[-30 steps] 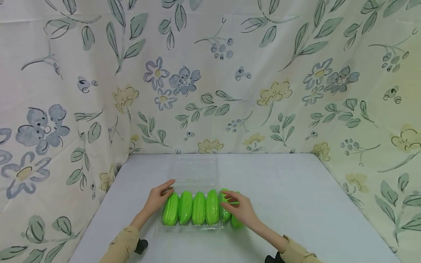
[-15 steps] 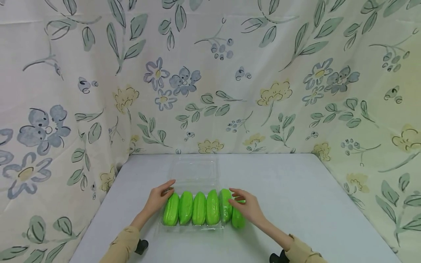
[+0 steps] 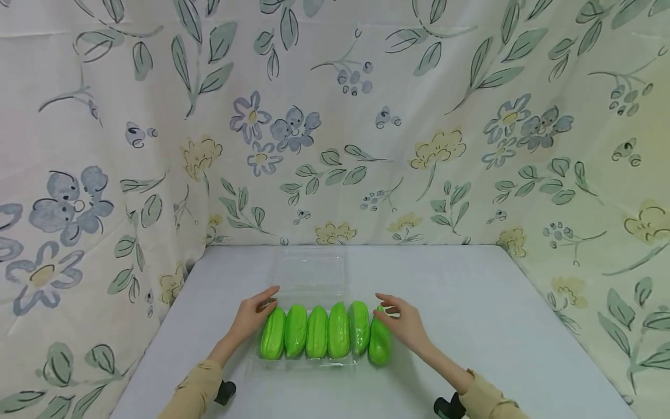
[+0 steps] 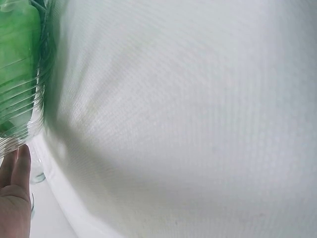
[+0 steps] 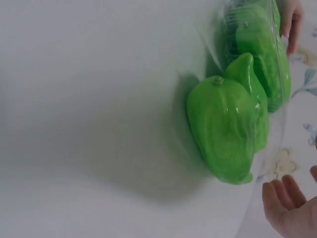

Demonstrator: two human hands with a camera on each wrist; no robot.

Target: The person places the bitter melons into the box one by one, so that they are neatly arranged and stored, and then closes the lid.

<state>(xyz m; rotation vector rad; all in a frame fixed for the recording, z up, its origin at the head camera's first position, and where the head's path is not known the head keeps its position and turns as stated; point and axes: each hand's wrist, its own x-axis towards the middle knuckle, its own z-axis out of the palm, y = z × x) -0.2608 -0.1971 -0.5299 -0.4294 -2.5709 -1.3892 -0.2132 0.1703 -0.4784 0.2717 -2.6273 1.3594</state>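
Several glossy green, ribbed, pepper-like pieces lie side by side in a clear plastic box, whose lid is folded back behind it. Another green piece lies along the box's right edge; whether inside or outside, I cannot tell. The rightmost green piece lies on the table outside the box. My left hand touches the box's far left corner with extended fingers. Above and right of the rightmost piece hovers my right hand, fingers spread and holding nothing; the right wrist view shows it apart from that piece.
A white-covered table extends to both sides of the box. Behind and beside it hangs a flower-patterned cloth. Black wrist devices sit below both hands.
My right hand has drawn back to the right, away from the green piece at the box's right edge, uncovering the rightmost one. The left hand keeps its place.
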